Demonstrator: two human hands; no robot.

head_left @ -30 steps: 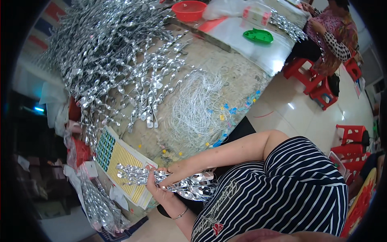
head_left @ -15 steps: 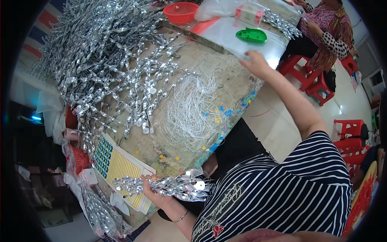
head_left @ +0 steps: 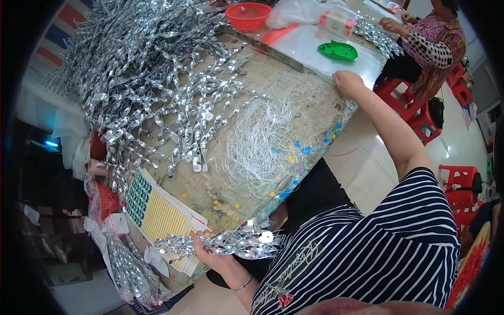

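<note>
A bunch of shiny silver twisted strips (head_left: 247, 244) lies across my left hand (head_left: 211, 254), whose fingers are wrapped round it near the table's front edge. My right hand (head_left: 348, 84) is at the right edge of the table, just below a green boat-shaped dish (head_left: 337, 51). Its fingers are curled together, and I cannot make out whether anything is between them. Between my hands lies a loose tangle of fine whitish thread (head_left: 260, 144). A large heap of silver twisted strips (head_left: 142, 68) covers the far left of the table.
Beside my left hand lie yellow lined sheets (head_left: 163, 215) and a card of blue-green dots (head_left: 139, 197). A bag of silver strips (head_left: 131, 268) is at lower left. A red basket (head_left: 248, 17) stands far back. A co-worker (head_left: 433, 42) sits at the far right, near red stools (head_left: 401, 97).
My right hand's fingers have drawn together from a looser spread, close to the table edge. My left hand still holds the bunch. The whole view has shifted slightly.
</note>
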